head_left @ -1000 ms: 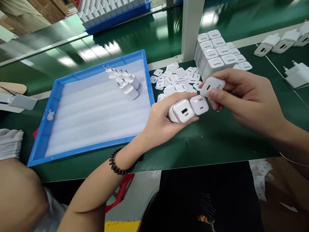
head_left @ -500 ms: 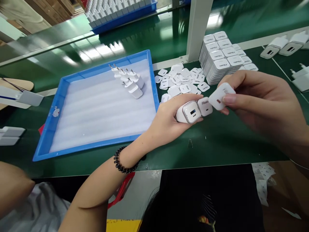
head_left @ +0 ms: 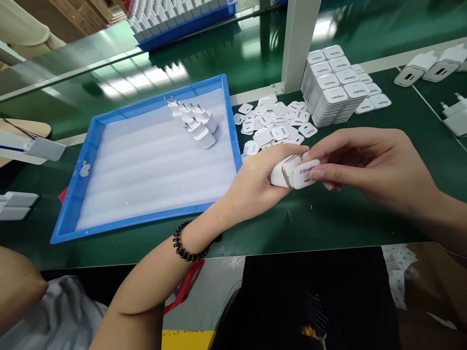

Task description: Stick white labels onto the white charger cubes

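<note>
My left hand [head_left: 257, 182] is closed round a white charger body [head_left: 281, 173] held just above the green table. My right hand [head_left: 368, 165] pinches a white faceplate cover [head_left: 305, 174] with grey lettering and holds it flat against the charger's front end. Just behind the hands lies a loose pile of the same white covers [head_left: 272, 124]. Neat stacks of covers [head_left: 333, 85] stand further back on the right. The second charger seen beside the first one earlier is hidden by the cover and fingers.
A blue tray [head_left: 73, 199] lined with white foam lies to the left, with three finished chargers [head_left: 199, 124] at its far right corner. A white post [head_left: 297, 43] rises behind the pile. More chargers [head_left: 426, 70] lie at far right. Another person's arm [head_left: 18, 287] shows at lower left.
My right hand has brought the cover down and left onto the front of the charger in my left hand. The charger's port face is now covered.
</note>
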Tool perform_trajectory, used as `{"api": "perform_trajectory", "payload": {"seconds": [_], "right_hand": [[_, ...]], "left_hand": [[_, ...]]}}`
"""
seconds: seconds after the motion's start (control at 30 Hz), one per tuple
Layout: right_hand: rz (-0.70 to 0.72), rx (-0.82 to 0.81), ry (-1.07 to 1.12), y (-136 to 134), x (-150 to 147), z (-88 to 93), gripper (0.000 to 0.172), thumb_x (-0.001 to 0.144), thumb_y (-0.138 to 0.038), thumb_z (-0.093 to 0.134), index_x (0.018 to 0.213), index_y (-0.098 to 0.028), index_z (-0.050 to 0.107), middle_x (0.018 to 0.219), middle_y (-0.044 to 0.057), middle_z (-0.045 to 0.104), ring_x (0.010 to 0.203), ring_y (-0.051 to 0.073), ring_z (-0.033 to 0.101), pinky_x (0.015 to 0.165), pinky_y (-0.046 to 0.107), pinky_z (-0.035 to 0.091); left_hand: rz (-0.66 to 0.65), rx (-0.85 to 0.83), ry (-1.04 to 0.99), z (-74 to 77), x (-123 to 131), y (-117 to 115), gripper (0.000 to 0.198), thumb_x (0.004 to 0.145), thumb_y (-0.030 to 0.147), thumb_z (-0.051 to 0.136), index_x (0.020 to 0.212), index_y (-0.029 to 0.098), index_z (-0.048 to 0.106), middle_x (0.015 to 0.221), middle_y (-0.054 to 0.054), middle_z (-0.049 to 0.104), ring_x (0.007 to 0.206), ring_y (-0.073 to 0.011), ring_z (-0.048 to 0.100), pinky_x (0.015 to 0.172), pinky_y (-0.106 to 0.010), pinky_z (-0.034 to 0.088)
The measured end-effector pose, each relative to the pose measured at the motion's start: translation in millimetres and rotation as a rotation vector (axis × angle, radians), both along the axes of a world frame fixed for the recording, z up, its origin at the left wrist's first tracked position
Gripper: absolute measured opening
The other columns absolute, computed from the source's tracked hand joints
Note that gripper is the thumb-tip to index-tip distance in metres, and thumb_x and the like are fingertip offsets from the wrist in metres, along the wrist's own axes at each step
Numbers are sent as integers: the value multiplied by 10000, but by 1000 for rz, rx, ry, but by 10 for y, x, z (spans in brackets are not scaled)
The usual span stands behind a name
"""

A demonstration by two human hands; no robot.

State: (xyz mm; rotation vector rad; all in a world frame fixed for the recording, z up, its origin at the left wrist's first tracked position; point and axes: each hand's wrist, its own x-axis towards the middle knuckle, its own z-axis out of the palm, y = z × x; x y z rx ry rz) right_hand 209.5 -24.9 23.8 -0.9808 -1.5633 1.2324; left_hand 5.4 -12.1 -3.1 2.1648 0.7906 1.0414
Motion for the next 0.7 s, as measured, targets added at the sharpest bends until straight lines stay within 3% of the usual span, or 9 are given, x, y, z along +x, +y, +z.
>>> {"api": "perform_trajectory", "payload": {"seconds": [0.5, 0.7], "right_hand": [[32, -82, 53, 17, -9, 17, 132, 727, -160, 867, 804, -237, 793, 680, -63, 708, 485, 42, 578, 465, 153, 484], [15, 54, -43, -11, -19, 6, 127, 764, -149, 843, 826, -231, 769, 728, -66, 719, 526, 41, 585, 511, 157, 498]], "left_hand": [[-5, -23, 26, 26, 4, -9, 281, 883, 199, 721, 1154, 165, 657, 1104, -44, 763, 965, -154, 725, 824, -241, 569], [7, -22, 45, 21, 8, -17, 249, 910, 224, 684, 1155, 189, 651, 1103, -40, 765, 945, -158, 730, 807, -258, 577]]}}
